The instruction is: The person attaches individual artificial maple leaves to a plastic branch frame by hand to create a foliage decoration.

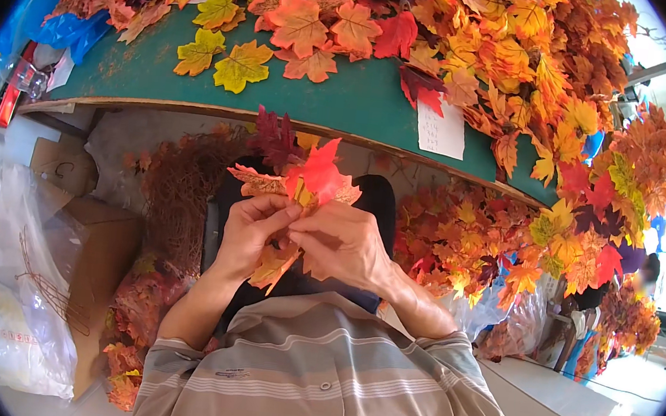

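A small bunch of artificial maple leaves (317,170) in red, orange, yellow and dark purple is held up in front of my chest. My left hand (253,232) pinches the bunch near its base, thumb and fingers pressed together. Close against it, my right hand (342,241) also has its fingertips closed on the leaves. An orange-yellow leaf (272,266) hangs below the fingers, between the two hands. The stems are hidden behind my fingers.
Heaps of artificial leaves (522,33) lie on the green tabletop (144,74), with a paper slip (441,130) near its edge. Brown stems (180,192) are piled beneath. At left stand a cardboard box (106,241) and plastic bags (27,257). More leaves (468,230) fill the right.
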A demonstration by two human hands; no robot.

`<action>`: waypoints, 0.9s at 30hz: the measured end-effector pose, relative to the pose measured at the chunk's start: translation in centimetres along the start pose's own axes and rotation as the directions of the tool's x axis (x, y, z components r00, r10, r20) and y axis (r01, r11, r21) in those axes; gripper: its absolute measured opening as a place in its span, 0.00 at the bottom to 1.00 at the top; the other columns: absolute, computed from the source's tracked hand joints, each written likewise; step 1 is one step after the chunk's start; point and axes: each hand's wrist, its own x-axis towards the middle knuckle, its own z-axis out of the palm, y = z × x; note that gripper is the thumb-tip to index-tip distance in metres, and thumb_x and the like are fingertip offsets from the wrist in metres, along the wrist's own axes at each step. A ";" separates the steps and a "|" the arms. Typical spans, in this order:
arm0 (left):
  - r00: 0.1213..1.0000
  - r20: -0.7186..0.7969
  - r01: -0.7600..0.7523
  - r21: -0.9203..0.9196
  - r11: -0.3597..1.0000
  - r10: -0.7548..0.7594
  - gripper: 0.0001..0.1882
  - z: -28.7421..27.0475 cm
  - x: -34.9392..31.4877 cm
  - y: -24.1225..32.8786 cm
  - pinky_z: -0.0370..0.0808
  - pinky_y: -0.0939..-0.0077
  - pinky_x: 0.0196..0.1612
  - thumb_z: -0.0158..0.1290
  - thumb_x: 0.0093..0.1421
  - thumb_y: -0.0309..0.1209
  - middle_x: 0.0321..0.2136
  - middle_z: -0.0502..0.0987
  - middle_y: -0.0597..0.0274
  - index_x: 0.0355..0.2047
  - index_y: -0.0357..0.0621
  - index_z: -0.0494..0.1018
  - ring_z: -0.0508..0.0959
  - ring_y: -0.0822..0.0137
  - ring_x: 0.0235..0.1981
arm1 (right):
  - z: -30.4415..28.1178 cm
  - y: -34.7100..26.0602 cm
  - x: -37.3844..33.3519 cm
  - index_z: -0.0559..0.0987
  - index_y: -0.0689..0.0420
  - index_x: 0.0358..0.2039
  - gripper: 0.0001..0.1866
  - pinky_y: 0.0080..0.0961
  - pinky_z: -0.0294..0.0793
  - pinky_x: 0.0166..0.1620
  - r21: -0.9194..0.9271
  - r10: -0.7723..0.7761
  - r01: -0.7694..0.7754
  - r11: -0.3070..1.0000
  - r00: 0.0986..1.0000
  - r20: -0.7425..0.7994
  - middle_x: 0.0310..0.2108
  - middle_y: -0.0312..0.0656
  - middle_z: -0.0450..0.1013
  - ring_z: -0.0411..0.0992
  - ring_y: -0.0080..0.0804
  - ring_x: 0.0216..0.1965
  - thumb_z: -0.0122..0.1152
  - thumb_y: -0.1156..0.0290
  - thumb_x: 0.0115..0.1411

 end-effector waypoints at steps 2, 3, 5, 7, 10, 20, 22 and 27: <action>0.997 0.052 -0.059 0.044 0.997 0.057 0.08 -0.5 -0.1 0.0 0.68 0.87 0.23 0.56 0.60 0.29 0.24 0.77 0.65 0.34 0.36 0.76 0.74 0.78 0.21 | 0.0 -0.4 0.0 0.81 0.62 0.29 0.06 0.28 0.74 0.25 0.079 0.216 -0.213 0.974 0.976 -0.036 0.20 0.43 0.73 0.74 0.35 0.21 0.66 0.77 0.48; 0.997 0.050 -0.060 0.044 0.997 0.058 0.08 -0.5 -0.3 0.1 0.68 0.87 0.23 0.56 0.60 0.29 0.24 0.77 0.65 0.34 0.36 0.76 0.74 0.78 0.21 | 0.0 0.6 0.2 0.81 0.62 0.29 0.06 0.27 0.74 0.25 -0.034 0.127 -0.130 0.991 0.990 -0.064 0.20 0.43 0.73 0.75 0.33 0.21 0.66 0.77 0.49; 0.999 0.006 -0.035 -0.018 0.999 0.035 0.08 -0.6 -0.6 0.5 0.69 0.85 0.23 0.55 0.60 0.28 0.25 0.77 0.64 0.35 0.35 0.76 0.74 0.77 0.21 | 0.0 2.4 0.2 0.81 0.62 0.29 0.06 0.26 0.74 0.26 -0.122 0.096 -0.106 0.987 0.992 -0.086 0.21 0.43 0.74 0.76 0.31 0.23 0.67 0.76 0.48; 0.999 0.026 -0.046 -0.024 0.999 0.047 0.08 -0.6 -0.6 0.6 0.69 0.85 0.23 0.55 0.60 0.28 0.25 0.77 0.64 0.35 0.35 0.76 0.74 0.77 0.22 | 0.1 3.1 0.0 0.81 0.63 0.29 0.06 0.25 0.74 0.26 -0.004 0.173 -0.174 0.985 0.984 -0.037 0.22 0.43 0.74 0.76 0.31 0.23 0.67 0.76 0.48; 0.998 0.044 -0.034 -0.067 0.997 0.037 0.08 -0.8 -0.8 0.3 0.69 0.84 0.23 0.54 0.61 0.28 0.26 0.77 0.63 0.36 0.34 0.75 0.74 0.76 0.22 | -0.1 3.1 -0.2 0.81 0.63 0.30 0.06 0.23 0.74 0.29 0.140 0.263 -0.267 0.953 0.964 0.049 0.25 0.44 0.75 0.75 0.28 0.26 0.66 0.77 0.49; 0.999 0.045 0.001 -0.112 0.994 0.004 0.08 -0.2 -1.2 0.3 0.68 0.87 0.21 0.55 0.61 0.29 0.25 0.77 0.64 0.36 0.35 0.76 0.74 0.77 0.20 | -0.5 2.5 -1.0 0.79 0.66 0.36 0.07 0.19 0.73 0.39 0.552 0.472 -0.487 0.676 0.862 0.182 0.34 0.39 0.76 0.73 0.21 0.35 0.63 0.79 0.56; 0.999 0.050 -0.001 -0.102 0.995 0.006 0.08 -0.3 -1.3 0.2 0.68 0.87 0.21 0.55 0.61 0.28 0.25 0.77 0.64 0.36 0.35 0.76 0.74 0.77 0.20 | -0.4 2.8 -1.2 0.79 0.66 0.37 0.08 0.18 0.73 0.38 0.558 0.464 -0.482 0.675 0.866 0.187 0.33 0.39 0.76 0.73 0.21 0.34 0.63 0.78 0.56; 0.999 0.038 -0.021 -0.086 0.996 0.024 0.08 0.0 -1.4 0.0 0.69 0.87 0.21 0.55 0.61 0.28 0.25 0.77 0.64 0.36 0.35 0.76 0.74 0.78 0.20 | -0.5 3.0 -1.3 0.78 0.66 0.37 0.08 0.17 0.73 0.35 0.541 0.482 -0.524 0.658 0.845 0.233 0.30 0.37 0.76 0.73 0.19 0.32 0.62 0.77 0.58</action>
